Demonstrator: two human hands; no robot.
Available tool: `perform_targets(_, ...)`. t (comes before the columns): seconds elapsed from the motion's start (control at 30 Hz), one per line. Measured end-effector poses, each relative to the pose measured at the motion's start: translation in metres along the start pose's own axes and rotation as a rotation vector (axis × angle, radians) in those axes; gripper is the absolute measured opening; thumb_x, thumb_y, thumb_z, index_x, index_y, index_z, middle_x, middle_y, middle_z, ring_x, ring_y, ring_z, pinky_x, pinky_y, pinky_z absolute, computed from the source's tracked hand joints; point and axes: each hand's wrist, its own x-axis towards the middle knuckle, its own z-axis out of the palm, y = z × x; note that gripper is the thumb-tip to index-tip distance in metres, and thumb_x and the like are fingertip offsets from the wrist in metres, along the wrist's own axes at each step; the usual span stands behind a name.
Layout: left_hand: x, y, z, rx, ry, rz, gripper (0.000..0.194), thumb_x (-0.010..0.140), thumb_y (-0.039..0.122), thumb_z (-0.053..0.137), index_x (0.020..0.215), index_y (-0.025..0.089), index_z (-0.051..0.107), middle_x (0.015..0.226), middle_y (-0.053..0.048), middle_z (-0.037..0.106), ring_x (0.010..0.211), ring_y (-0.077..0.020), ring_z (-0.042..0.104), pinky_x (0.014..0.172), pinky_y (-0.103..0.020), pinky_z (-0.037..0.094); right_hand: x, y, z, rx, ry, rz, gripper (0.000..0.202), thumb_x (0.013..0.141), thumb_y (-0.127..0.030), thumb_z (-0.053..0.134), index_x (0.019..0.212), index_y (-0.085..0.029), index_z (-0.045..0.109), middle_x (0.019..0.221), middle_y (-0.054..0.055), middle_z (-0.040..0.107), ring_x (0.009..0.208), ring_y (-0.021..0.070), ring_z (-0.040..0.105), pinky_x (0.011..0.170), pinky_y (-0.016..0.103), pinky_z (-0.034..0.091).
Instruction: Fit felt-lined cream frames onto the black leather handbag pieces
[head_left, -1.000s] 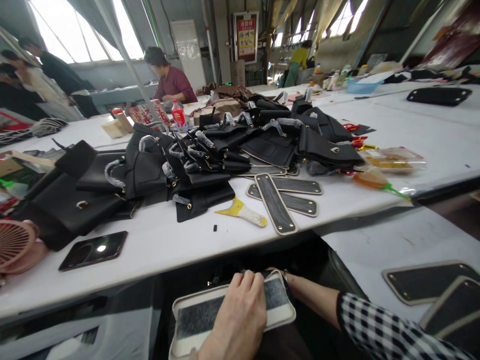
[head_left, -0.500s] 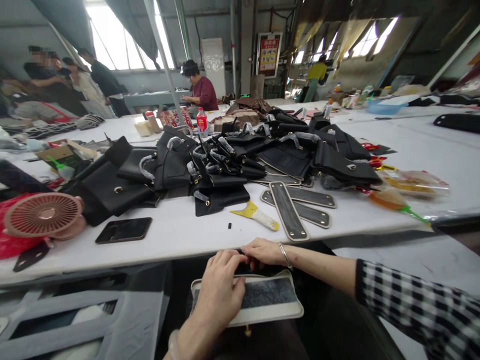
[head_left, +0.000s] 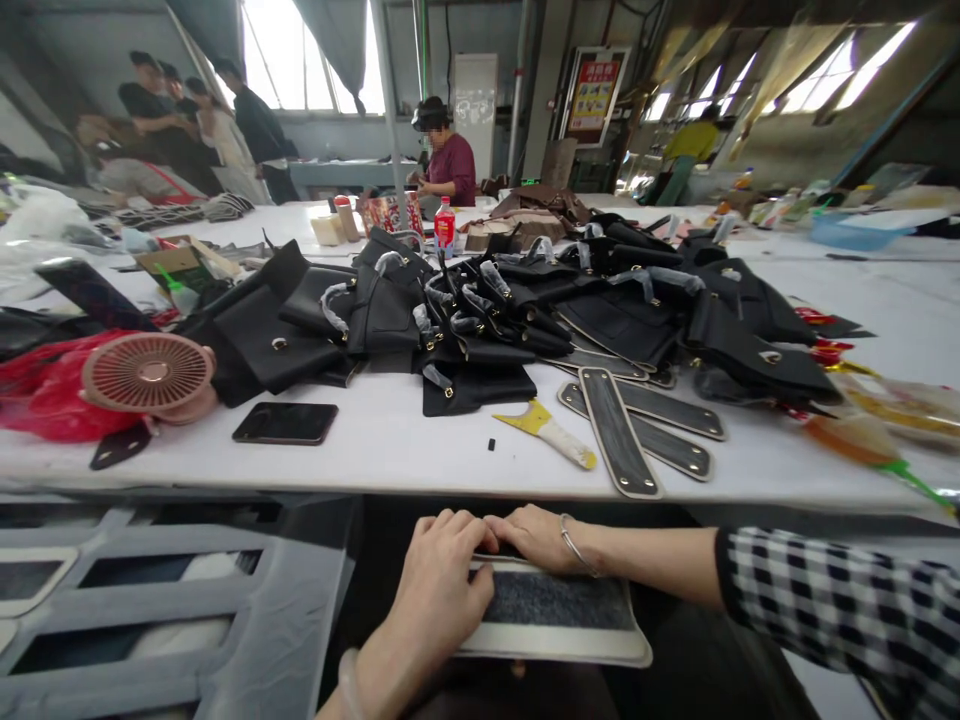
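A flat panel (head_left: 559, 640) with a dark grey centre and cream border lies over my lap, below the table edge. My left hand (head_left: 442, 580) grips its left part, fingers curled over the far edge and thumb on the grey surface. At the far edge my right hand (head_left: 536, 535), with a silver bangle at the wrist, has its fingers bent down against the panel, touching my left fingertips. Those fingertips are partly hidden. Dark material lies beneath the panel.
Black bags (head_left: 382, 310) are heaped across the white table (head_left: 405, 460). Nearer are a phone (head_left: 285, 423), a pink fan (head_left: 150, 372), a yellow-and-white tool (head_left: 551, 432) and riveted strips (head_left: 616, 430). A grey plastic crate (head_left: 277, 600) stands at left. People work behind.
The view has shifted, so the table items sit further right. My right hand has come down closer over the panel's far edge, and the panel lies more to the right under my left hand.
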Motion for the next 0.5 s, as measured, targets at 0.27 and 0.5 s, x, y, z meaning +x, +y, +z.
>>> perform_targets(0.27, -0.007, -0.004, 0.002, -0.039, 0.028, -0.007, 0.014, 0.075, 0.014, 0.051, 0.080, 0.023, 0.060, 0.087, 0.002, 0.065, 0.087, -0.0172, 0.054, 0.077, -0.034, 0.031, 0.002, -0.003, 0.006, -0.115, -0.008, -0.128, 0.035, 0.098, -0.025, 0.024, 0.099, -0.018, 0.059, 0.095, 0.009, 0.069, 0.086, 0.0246, 0.064, 0.080, 0.036, 0.046)
perform_targets(0.5, -0.004, -0.026, -0.018, -0.493, -0.060, -0.135, 0.015, 0.073, 0.020, 0.057, 0.086, 0.021, 0.066, 0.087, 0.000, 0.067, 0.085, -0.0181, 0.057, 0.077, -0.031, 0.037, -0.001, -0.012, 0.001, -0.143, -0.025, -0.156, 0.049, 0.101, -0.033, 0.018, 0.115, -0.016, 0.061, 0.108, 0.013, 0.069, 0.096, 0.0293, 0.063, 0.085, 0.042, 0.047)
